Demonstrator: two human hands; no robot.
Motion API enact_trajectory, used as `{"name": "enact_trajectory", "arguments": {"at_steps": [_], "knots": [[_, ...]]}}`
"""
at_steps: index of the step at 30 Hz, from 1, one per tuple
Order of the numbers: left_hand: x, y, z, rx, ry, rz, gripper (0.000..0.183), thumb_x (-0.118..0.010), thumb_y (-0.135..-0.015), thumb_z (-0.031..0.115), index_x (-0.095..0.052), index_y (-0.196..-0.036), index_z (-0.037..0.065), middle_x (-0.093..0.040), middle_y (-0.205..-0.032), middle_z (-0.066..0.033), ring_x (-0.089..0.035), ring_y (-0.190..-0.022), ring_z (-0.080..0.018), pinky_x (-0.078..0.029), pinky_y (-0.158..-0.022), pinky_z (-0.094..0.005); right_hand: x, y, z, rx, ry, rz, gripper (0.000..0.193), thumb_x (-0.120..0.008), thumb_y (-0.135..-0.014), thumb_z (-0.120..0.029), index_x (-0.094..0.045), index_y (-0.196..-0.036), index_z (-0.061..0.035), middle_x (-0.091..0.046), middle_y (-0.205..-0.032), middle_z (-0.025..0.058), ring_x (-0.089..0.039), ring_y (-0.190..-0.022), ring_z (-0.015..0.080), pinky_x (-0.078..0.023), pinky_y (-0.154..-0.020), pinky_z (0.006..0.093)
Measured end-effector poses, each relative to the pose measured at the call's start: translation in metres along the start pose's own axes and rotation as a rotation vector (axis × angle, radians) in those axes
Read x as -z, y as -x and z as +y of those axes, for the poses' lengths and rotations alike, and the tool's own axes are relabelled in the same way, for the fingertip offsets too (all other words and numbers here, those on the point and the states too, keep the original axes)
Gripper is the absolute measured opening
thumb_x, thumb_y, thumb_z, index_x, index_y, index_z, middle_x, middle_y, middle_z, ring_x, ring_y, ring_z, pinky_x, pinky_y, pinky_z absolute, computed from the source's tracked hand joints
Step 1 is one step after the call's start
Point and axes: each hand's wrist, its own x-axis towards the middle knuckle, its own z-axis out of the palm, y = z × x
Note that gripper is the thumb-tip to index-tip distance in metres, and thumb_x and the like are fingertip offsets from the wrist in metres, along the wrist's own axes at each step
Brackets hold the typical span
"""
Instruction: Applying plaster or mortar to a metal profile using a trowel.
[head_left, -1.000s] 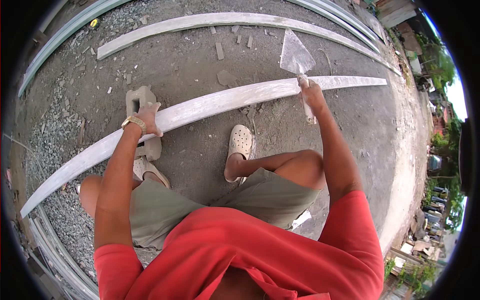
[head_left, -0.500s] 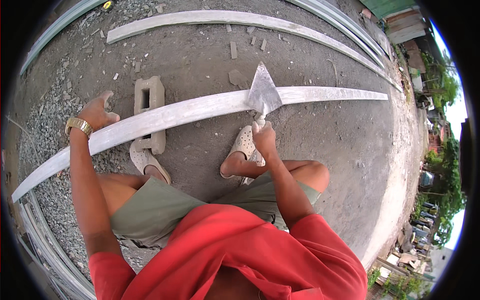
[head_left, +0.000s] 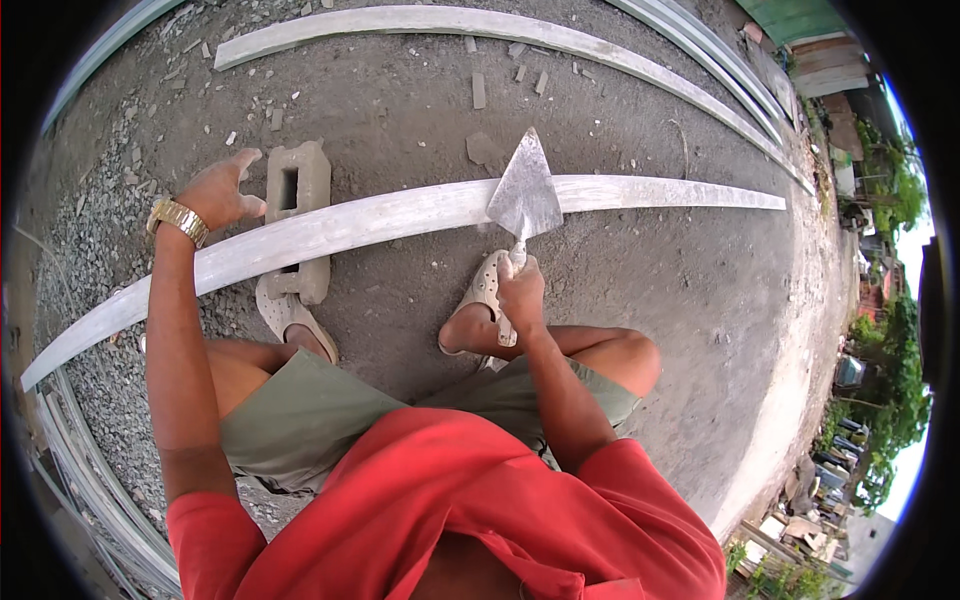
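My right hand (head_left: 521,293) is wrapped round the handle of a pointed brick trowel (head_left: 527,190). Its blade points away from me, over a long whitish plank (head_left: 400,218) that runs across in front of my feet. The plank lies over a grey hollow concrete block (head_left: 300,175), which stands at the left. My left hand (head_left: 222,190), with a gold watch on the wrist, is held just left of the block, thumb and fingers apart. Nothing shows in that hand, and whether it touches the block I cannot tell.
Another long whitish board (head_left: 440,20) lies farther off. Metal channels (head_left: 720,60) lie at the far right, with more lengths (head_left: 90,480) at the lower left. Gravel (head_left: 110,240) spreads on the left side. My feet, in beige clogs (head_left: 480,290), are close to the plank.
My left hand has moved right and away from me, nearer the concrete block. The trowel stays in my right hand, shifted slightly, its blade turned a little.
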Motion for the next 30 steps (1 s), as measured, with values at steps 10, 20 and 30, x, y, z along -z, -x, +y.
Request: {"name": "enact_trajectory", "arguments": {"at_steps": [10,20,30], "knots": [[-0.003,-0.02,0.015,-0.077,-0.008,-0.027,0.078,-0.073,-0.069,0.024,-0.039,-0.137,0.005,-0.05,-0.13,-0.0239,-0.051,-0.118,-0.0349,-0.04,-0.1,-0.0395,0.043,-0.113,0.046,-0.121,-0.13,0.196,0.032,-0.062,-0.087,-0.025,-0.056,-0.087,0.0061,-0.058,-0.065,0.0115,-0.06,-0.06,0.0261,-0.045,-0.054,0.0397],[-0.001,-0.033,0.022,-0.197,-0.004,0.063,0.078,-0.073,-0.069,0.027,-0.04,-0.136,0.004,-0.049,-0.133,-0.0229,-0.048,-0.122,-0.0348,-0.038,-0.103,-0.0398,0.048,-0.112,0.049,-0.043,-0.049,0.245,0.027,-0.06,-0.088,-0.024,-0.055,-0.084,0.0031,-0.058,-0.065,0.0124,-0.06,-0.058,0.0256,-0.048,-0.054,0.0391],[0.006,-0.02,-0.021,0.015,0.029,0.017,0.08,-0.074,-0.069,0.025,-0.037,-0.139,0.009,-0.057,-0.122,-0.0235,-0.055,-0.113,-0.0353,-0.042,-0.096,-0.0417,-0.001,-0.004,-0.005,-0.087,-0.067,-0.054,0.039,-0.062,-0.086,-0.03,-0.054,-0.099,0.0063,-0.062,-0.087,0.0297,-0.06,-0.088,0.0458,-0.047,-0.076,0.0464]]}}
